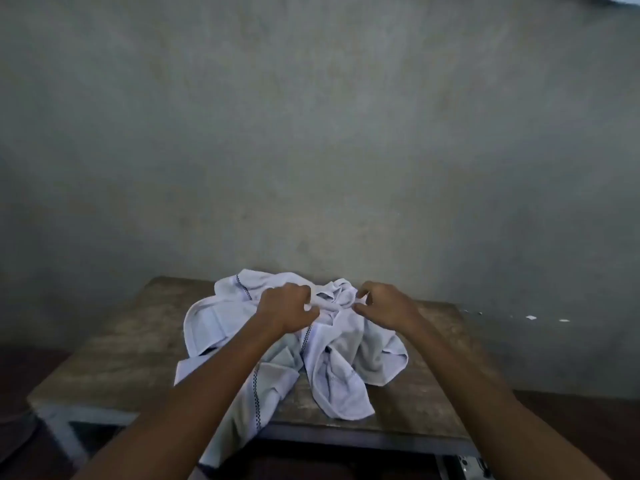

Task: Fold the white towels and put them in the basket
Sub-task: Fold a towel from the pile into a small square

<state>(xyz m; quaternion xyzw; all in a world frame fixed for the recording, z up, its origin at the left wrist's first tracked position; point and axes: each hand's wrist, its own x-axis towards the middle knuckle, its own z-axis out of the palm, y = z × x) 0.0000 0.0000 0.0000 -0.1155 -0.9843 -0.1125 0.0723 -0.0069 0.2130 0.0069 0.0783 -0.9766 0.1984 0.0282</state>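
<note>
Your forearms reach over the crumpled white towels (pixel 322 344).
Both hands, left hand (pixel 287 308) and right hand (pixel 388 306), pinch soft rumpled folds atop the heap on your worn wooden desk (pixel 114 348); one stitched edge droops off.

surface: we see a worn wooden table (pixel 114 344) on a metal frame
on it: crumpled white towels (pixel 332 351), one end hanging over our near edge
</note>
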